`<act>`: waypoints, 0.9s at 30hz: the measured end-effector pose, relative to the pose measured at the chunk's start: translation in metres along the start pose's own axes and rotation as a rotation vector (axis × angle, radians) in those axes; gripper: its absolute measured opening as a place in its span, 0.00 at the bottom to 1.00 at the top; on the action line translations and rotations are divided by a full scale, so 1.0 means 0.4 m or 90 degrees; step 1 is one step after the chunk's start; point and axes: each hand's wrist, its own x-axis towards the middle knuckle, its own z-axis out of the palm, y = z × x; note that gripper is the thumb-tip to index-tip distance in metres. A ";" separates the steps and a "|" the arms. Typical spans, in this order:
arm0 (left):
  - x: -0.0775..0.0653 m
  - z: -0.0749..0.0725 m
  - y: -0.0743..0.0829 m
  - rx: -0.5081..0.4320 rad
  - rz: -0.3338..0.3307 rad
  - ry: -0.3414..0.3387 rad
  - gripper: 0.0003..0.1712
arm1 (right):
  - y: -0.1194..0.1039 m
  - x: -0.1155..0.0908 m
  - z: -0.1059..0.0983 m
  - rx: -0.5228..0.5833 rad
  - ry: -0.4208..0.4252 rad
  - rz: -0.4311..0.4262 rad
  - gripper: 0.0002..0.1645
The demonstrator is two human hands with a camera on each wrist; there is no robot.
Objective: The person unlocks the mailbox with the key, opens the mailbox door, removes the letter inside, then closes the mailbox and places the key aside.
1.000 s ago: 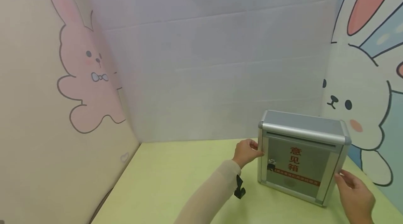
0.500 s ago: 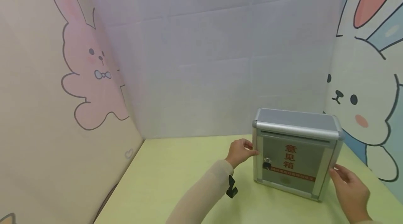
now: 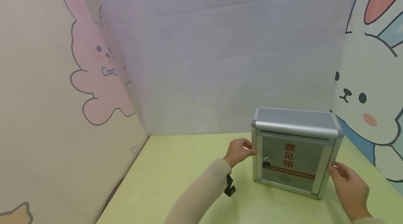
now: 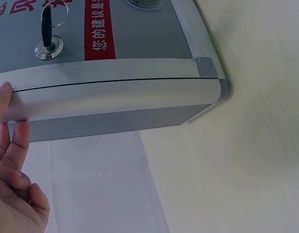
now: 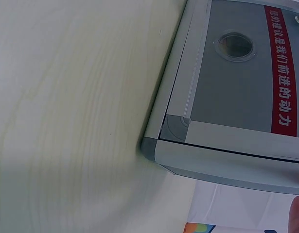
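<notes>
A grey suggestion box point(image 3: 289, 154) with silver metal edges stands upright on the yellow-green table at the right. Red characters and a red strip point(image 5: 284, 73) mark its front, below a narrow slot. A key point(image 4: 46, 24) on a ring sits in the lock at the front's left side. My left hand point(image 3: 238, 152) holds the box's left edge, thumb on the front frame and fingers along the side. At the opposite edge my right hand point(image 3: 350, 189) grips with thumb and fingers; only a fingertip point(image 5: 297, 213) of it shows in the right wrist view.
Behind the table point(image 3: 176, 168) hangs a pale wall sheet point(image 3: 220, 63). Rabbit drawings cover the left wall point(image 3: 41, 112) and the right wall point(image 3: 371, 119), which runs close beside the box. A round window point(image 5: 235, 46) sits low on the box front.
The box has slid left along the table, both hands staying at its side edges. The head view has turned slightly left and down.
</notes>
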 end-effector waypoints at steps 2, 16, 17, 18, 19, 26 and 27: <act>-0.001 -0.004 -0.002 0.003 0.006 0.003 0.12 | -0.003 0.002 0.002 0.004 0.000 0.000 0.18; -0.037 -0.016 -0.061 -0.052 0.027 0.054 0.11 | -0.019 -0.016 0.032 -0.004 -0.034 -0.027 0.21; -0.040 -0.017 -0.063 -0.050 0.031 0.056 0.11 | -0.019 -0.017 0.033 -0.003 -0.033 -0.034 0.21; -0.043 -0.019 -0.064 -0.049 0.035 0.059 0.11 | -0.018 -0.017 0.034 0.000 -0.033 -0.041 0.20; -0.046 -0.021 -0.064 -0.048 0.037 0.063 0.11 | -0.017 -0.017 0.035 0.003 -0.035 -0.046 0.20; -0.062 -0.033 -0.067 -0.033 0.044 0.101 0.10 | -0.030 -0.016 0.038 -0.011 -0.049 -0.042 0.20; -0.064 -0.034 -0.069 -0.035 0.040 0.105 0.10 | -0.032 -0.016 0.038 -0.013 -0.058 -0.035 0.21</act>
